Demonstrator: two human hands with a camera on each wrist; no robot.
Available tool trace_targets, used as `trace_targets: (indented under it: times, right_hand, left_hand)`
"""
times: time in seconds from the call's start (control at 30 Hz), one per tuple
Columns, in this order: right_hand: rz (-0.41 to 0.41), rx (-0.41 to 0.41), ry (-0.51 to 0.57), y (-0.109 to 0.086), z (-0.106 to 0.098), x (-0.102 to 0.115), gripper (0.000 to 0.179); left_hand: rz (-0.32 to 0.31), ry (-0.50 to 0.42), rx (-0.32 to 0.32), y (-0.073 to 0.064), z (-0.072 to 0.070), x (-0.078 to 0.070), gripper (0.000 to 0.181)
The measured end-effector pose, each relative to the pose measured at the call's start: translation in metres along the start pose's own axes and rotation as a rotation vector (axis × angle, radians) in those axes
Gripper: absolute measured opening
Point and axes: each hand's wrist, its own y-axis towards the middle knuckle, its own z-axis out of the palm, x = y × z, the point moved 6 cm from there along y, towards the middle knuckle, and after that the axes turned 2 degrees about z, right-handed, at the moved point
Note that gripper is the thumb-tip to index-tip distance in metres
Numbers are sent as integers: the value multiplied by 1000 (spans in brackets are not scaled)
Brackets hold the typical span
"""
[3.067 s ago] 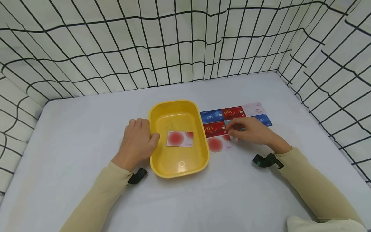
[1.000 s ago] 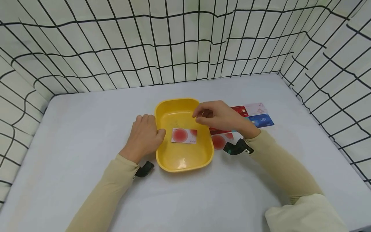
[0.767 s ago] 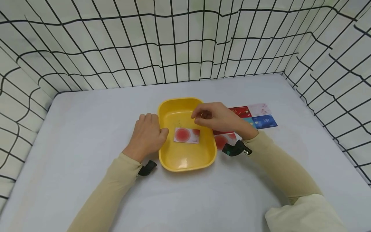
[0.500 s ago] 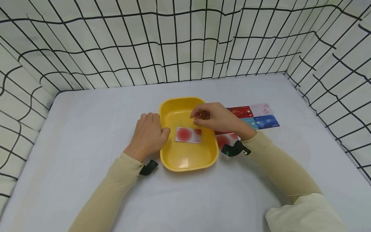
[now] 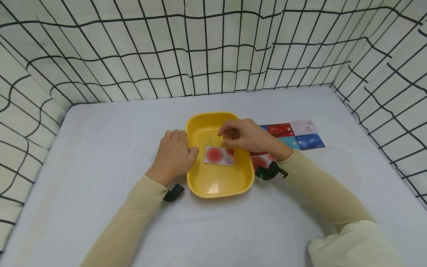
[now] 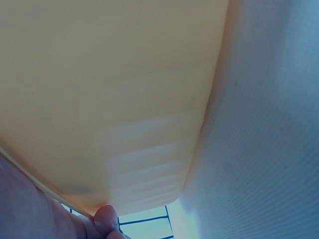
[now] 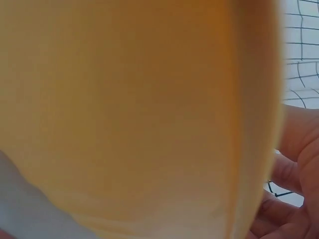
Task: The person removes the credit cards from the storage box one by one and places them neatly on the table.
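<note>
A yellow plastic tray [image 5: 213,185] stands on the white table with one white card with red circles [image 5: 219,156] lying flat inside. My left hand [image 5: 175,154] grips the tray's left wall, thumb over the rim and the other fingers outside; in the left wrist view a fingertip [image 6: 105,218] shows at the rim. My right hand [image 5: 245,137] is over the tray's right rim, fingers loosely bent, with a gap between thumb and index finger and nothing seen between them. In the right wrist view the tray wall [image 7: 149,124] partly hides that hand.
To the tray's right lie several cards edge to edge: a red VIP card [image 5: 280,129], a pale pink card [image 5: 303,127], a blue card [image 5: 310,141], and others partly covered by my right hand and forearm. Black wire mesh [image 5: 207,55] encloses the table's back and sides.
My right hand has moved left from the cards to over the tray's right rim, then stayed there. The left hand keeps its grip on the tray. The head view has shifted slightly.
</note>
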Motion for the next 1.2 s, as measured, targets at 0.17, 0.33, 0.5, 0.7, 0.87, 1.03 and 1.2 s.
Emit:
trace_targets:
  times: [0.17,0.33,0.5,0.7,0.87,1.03,1.2]
  right_hand:
    - [-11,27,-32,3,3,2,32]
    - [-41,59,-87,4,6,5,33]
    - [-72,83,-122,3,7,7,33]
    - [-84,123,-144,4,10,9,35]
    - [-63,163,-158,5,13,9,39]
    - [-63,183,-173,7,14,10,41]
    - [-83,208,-202,9,16,14,41]
  left_hand:
    - [-7,1,2,0,1,0,28]
    - [-4,5,0,0,1,-1,28]
    - [1,10,-8,0,1,-2,27]
    - [9,6,-13,-1,0,-4,26]
    - [8,5,-12,-2,-1,-4,26]
    - [0,5,-10,-3,-2,-3,26]
    - [-2,7,-13,-3,-3,-2,26]
